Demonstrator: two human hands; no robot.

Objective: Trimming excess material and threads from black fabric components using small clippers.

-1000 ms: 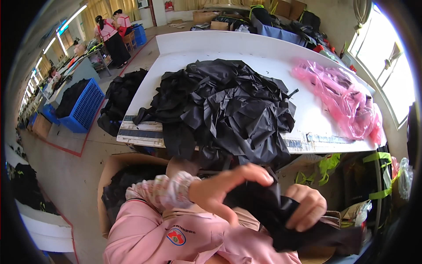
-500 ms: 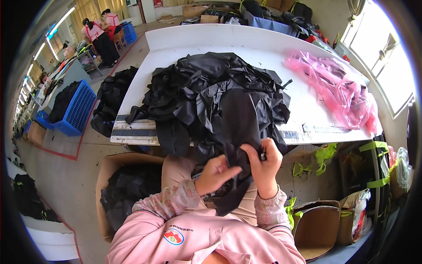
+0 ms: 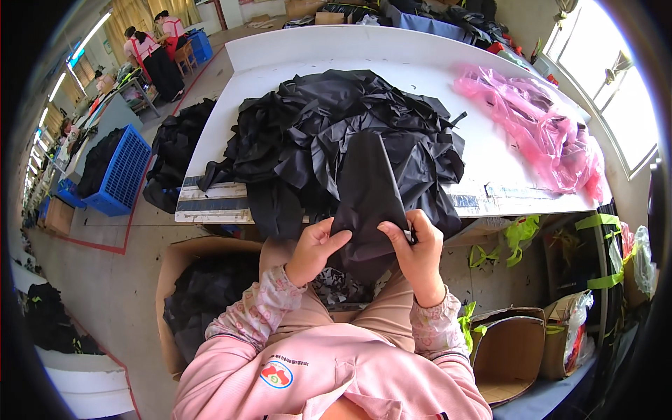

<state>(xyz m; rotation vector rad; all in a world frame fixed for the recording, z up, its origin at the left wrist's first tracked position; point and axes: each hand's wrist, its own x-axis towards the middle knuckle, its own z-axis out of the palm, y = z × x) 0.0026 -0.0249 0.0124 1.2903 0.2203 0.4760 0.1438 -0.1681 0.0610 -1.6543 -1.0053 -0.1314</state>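
Observation:
Between my hands, just off the table's near edge, a black fabric piece (image 3: pixel 369 203) is stretched out over my lap. My left hand (image 3: pixel 316 250) pinches its left side between thumb and fingers. At its right side my right hand (image 3: pixel 418 248) grips the cloth, thumb on top and fingers curled behind. Something small and dark shows by the right fingers, too small to make out. Behind the piece, a large heap of crumpled black fabric (image 3: pixel 308 133) covers the middle of the table and hangs over its front edge.
On the white table (image 3: pixel 210 150) a pink plastic bag (image 3: pixel 539 133) lies at the right. A cardboard box (image 3: pixel 169 294) with black cloth stands at my left, an open carton (image 3: pixel 507 357) at my right. Farther left are a blue crate (image 3: pixel 122 175) and two people working.
My left hand has moved left and up and now pinches the fabric. The piece, bunched and hanging low before, is spread between both hands.

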